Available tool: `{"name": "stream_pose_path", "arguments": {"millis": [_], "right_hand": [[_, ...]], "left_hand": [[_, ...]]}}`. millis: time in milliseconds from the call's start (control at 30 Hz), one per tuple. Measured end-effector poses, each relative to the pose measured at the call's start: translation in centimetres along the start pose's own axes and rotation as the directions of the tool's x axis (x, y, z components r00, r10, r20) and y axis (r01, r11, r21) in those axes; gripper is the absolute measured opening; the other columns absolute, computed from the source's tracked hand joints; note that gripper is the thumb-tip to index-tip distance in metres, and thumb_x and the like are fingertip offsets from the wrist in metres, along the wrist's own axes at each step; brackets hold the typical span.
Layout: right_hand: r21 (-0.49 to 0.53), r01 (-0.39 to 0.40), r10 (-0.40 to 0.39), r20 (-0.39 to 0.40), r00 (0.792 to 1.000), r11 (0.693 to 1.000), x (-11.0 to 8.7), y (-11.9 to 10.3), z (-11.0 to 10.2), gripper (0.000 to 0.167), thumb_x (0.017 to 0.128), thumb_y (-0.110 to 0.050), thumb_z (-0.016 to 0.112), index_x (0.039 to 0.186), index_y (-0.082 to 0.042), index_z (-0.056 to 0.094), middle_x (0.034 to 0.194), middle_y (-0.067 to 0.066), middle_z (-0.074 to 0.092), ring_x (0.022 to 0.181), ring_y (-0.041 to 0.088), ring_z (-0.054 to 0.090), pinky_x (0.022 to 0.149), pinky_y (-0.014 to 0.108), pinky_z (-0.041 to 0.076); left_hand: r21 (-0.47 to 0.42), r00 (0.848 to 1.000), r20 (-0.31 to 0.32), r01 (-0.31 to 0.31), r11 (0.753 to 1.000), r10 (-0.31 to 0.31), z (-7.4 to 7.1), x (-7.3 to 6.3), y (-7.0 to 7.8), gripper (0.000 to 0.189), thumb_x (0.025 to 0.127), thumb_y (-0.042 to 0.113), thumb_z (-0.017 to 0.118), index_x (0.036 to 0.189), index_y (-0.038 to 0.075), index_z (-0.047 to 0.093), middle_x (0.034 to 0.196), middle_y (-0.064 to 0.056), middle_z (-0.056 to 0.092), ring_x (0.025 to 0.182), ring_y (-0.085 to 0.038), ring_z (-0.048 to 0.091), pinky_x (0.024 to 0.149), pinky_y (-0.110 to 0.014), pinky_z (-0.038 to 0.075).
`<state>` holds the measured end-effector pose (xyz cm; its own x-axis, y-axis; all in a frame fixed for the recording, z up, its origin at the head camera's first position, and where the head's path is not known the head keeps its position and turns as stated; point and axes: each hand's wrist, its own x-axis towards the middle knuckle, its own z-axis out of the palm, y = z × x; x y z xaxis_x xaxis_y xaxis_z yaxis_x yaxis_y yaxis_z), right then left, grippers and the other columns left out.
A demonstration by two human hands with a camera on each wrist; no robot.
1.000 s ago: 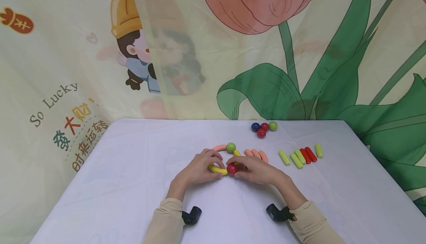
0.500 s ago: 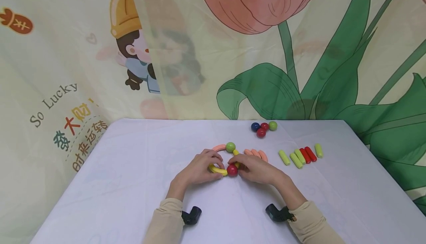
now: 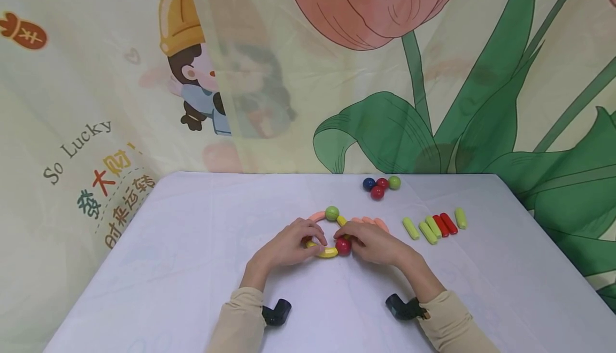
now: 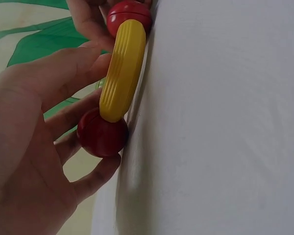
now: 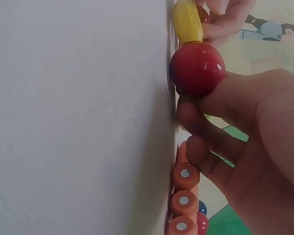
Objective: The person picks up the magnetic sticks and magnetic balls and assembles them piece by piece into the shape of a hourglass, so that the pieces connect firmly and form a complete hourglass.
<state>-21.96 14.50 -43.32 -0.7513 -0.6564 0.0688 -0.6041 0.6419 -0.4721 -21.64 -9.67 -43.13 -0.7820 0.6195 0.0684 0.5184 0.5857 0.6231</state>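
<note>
A ring of magnetic rods and balls lies on the white table. Its near side is a curved yellow rod, joined to a shiny red ball. My left hand holds the ring's left side, its thumb by the yellow rod and its fingers curled around another red ball, which the hand hides in the head view. My right hand pinches the near red ball between thumb and fingers. At the ring's far side are a green ball, a pink rod and a second yellow rod.
Several pink rods lie just beyond my right hand, partly covered by it. Farther right are green rods and red rods. Loose balls, including a blue ball, sit near the back edge of the table.
The near red ball and its yellow rod have shifted slightly right, and my right hand with them. The yellow rod also sits a little nearer. My left hand has barely moved.
</note>
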Motion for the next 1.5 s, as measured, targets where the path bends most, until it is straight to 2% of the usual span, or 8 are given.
{"name": "stream_pose_path", "arguments": {"millis": [267, 467, 633, 900, 1100, 1167, 1333, 1500], "right_hand": [[0.101, -0.066, 0.065, 0.009, 0.998, 0.993, -0.3, 0.3, -1.0, 0.031, 0.090, -0.002, 0.052, 0.115, -0.015, 0.064, 0.110, -0.004, 0.066, 0.102, 0.012, 0.059, 0.092, 0.036, 0.050], [0.180, -0.128, 0.143, -0.072, 0.987, 0.975, -1.1, 1.8, -2.9, 0.029, 0.093, -0.009, 0.056, 0.121, -0.016, 0.061, 0.113, 0.003, 0.065, 0.090, 0.014, 0.059, 0.078, 0.027, 0.052], [0.200, -0.216, 0.251, -0.172, 0.952, 0.956, -3.1, 4.3, -5.4, 0.030, 0.094, -0.007, 0.053, 0.123, -0.012, 0.058, 0.119, 0.011, 0.062, 0.097, 0.021, 0.058, 0.079, 0.032, 0.052], [0.197, -0.401, 0.443, -0.278, 0.852, 0.895, -6.9, 8.0, -8.4, 0.031, 0.098, -0.014, 0.046, 0.128, -0.005, 0.050, 0.121, 0.020, 0.055, 0.107, 0.036, 0.052, 0.085, 0.047, 0.050], [0.227, -0.586, 0.626, -0.351, 0.696, 0.778, -10.2, 10.9, -9.3, 0.034, 0.097, -0.016, 0.042, 0.127, -0.001, 0.046, 0.115, 0.023, 0.049, 0.108, 0.041, 0.046, 0.078, 0.050, 0.050], [0.244, -0.625, 0.668, -0.348, 0.658, 0.742, -11.1, 11.8, -9.3, 0.038, 0.096, -0.018, 0.042, 0.128, 0.002, 0.044, 0.115, 0.026, 0.047, 0.107, 0.042, 0.044, 0.078, 0.051, 0.048], [0.271, -0.677, 0.729, -0.282, 0.625, 0.685, -12.5, 13.5, -9.1, 0.050, 0.097, -0.026, 0.044, 0.134, 0.007, 0.036, 0.119, 0.033, 0.043, 0.102, 0.044, 0.045, 0.077, 0.048, 0.048], [0.307, -0.744, 0.801, -0.133, 0.584, 0.593, -13.1, 14.2, -9.1, 0.067, 0.096, -0.041, 0.043, 0.143, 0.004, 0.024, 0.129, 0.037, 0.033, 0.106, 0.046, 0.042, 0.082, 0.052, 0.047]], "left_hand": [[-0.099, 0.998, 0.027, 0.066, 0.993, -0.064, -0.3, -0.1, 0.3, 0.034, 0.092, 0.030, 0.060, 0.124, 0.022, 0.058, 0.114, 0.002, 0.060, 0.103, -0.013, 0.051, 0.094, -0.035, 0.042], [-0.167, 0.999, 0.003, 0.037, 0.985, -0.037, -0.4, -0.1, 0.0, 0.029, 0.094, 0.023, 0.057, 0.122, 0.016, 0.060, 0.110, 0.003, 0.062, 0.093, -0.012, 0.055, 0.084, -0.027, 0.046], [-0.204, 0.996, -0.067, 0.052, 0.978, -0.066, -0.5, -0.2, -0.3, 0.027, 0.094, 0.019, 0.057, 0.120, 0.016, 0.060, 0.109, 0.000, 0.059, 0.093, -0.014, 0.054, 0.082, -0.029, 0.046], [-0.178, 0.960, -0.213, 0.147, 0.973, -0.184, 0.1, 0.0, -1.5, 0.032, 0.093, 0.021, 0.059, 0.125, 0.016, 0.057, 0.111, 0.000, 0.059, 0.099, -0.016, 0.055, 0.087, -0.038, 0.046], [-0.178, 0.942, -0.241, 0.192, 0.965, -0.232, 0.7, 0.8, -2.3, 0.030, 0.094, 0.021, 0.057, 0.123, 0.016, 0.058, 0.094, 0.001, 0.057, 0.083, -0.012, 0.052, 0.074, -0.028, 0.045], [-0.168, 0.941, -0.248, 0.192, 0.967, -0.230, 0.9, 0.9, -2.6, 0.028, 0.093, 0.020, 0.058, 0.121, 0.016, 0.059, 0.091, 0.001, 0.056, 0.080, -0.011, 0.052, 0.070, -0.025, 0.044], [-0.165, 0.930, -0.276, 0.202, 0.965, -0.242, 1.3, 1.0, -3.3, 0.024, 0.091, 0.019, 0.063, 0.115, 0.018, 0.063, 0.084, 0.003, 0.054, 0.074, -0.011, 0.051, 0.065, -0.023, 0.042], [-0.196, 0.927, -0.292, 0.183, 0.963, -0.236, 1.4, 1.3, -3.8, 0.024, 0.090, 0.021, 0.064, 0.114, 0.021, 0.064, 0.085, 0.003, 0.055, 0.076, -0.011, 0.050, 0.068, -0.024, 0.042]]}}
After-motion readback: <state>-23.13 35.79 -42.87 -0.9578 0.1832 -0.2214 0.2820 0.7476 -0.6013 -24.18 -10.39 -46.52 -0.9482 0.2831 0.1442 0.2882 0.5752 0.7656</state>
